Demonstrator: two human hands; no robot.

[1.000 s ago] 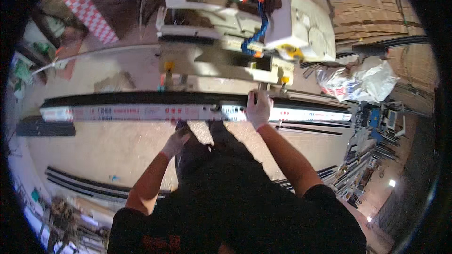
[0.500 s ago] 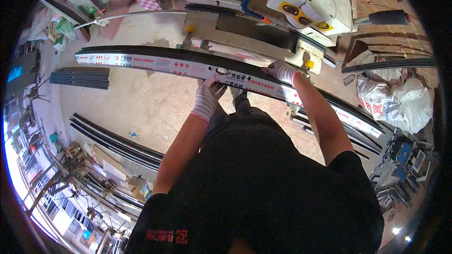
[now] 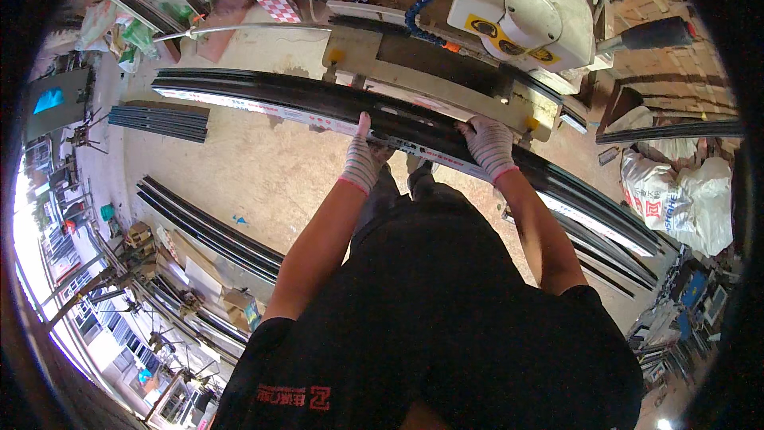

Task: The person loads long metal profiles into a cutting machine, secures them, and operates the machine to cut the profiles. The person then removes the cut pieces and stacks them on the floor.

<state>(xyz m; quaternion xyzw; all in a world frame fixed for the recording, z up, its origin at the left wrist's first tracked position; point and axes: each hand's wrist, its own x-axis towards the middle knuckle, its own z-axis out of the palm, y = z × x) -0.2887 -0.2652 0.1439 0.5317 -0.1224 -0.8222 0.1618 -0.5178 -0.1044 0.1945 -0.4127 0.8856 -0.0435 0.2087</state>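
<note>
The left grip (image 3: 362, 161) grasps the near edge of a long black profile (image 3: 263, 87), thumb on top; the right grip (image 3: 488, 146) clasps it from above. The profile spans both grips and reaches well out either side, so, held only near its middle, it could tip or swing, and its printed film (image 3: 294, 114) might slip under the gloves. Just beyond the grips, the white machine head (image 3: 521, 12) and blue hose (image 3: 422, 8) could catch a swinging end. Rightward lie loose strips (image 3: 613, 256) and a white sack (image 3: 684, 203); farther left, stacked bars (image 3: 159, 123).
</note>
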